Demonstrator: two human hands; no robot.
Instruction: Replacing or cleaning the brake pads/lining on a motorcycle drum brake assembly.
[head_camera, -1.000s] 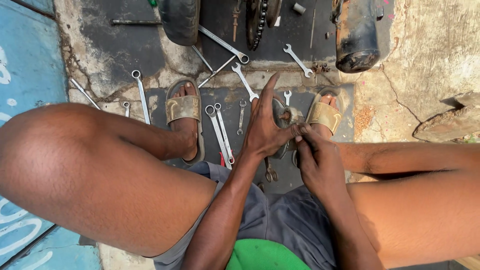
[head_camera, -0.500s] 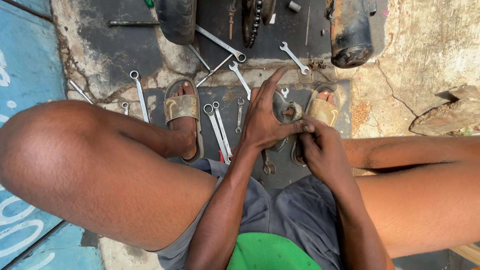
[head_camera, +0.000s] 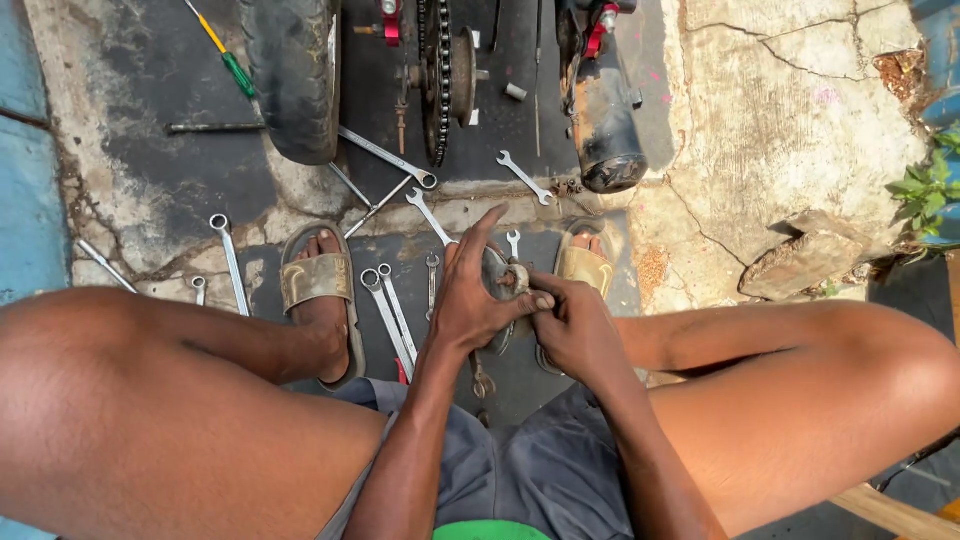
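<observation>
Between the knees, left hand (head_camera: 475, 300) and right hand (head_camera: 572, 325) both grip a small metal part (head_camera: 505, 275) over oily ground; spanners (head_camera: 390, 315) lie beside left sandal (head_camera: 320, 285).

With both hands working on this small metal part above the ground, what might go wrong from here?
1. The small metal part is pinched between the left hand and right hand; if it slips, it may drop among the wrenches and be hard to find.
2. The sandalled feet rest right beside loose tools, so a stubbed toe seems possible.
3. The greasy chain lies close ahead.
</observation>
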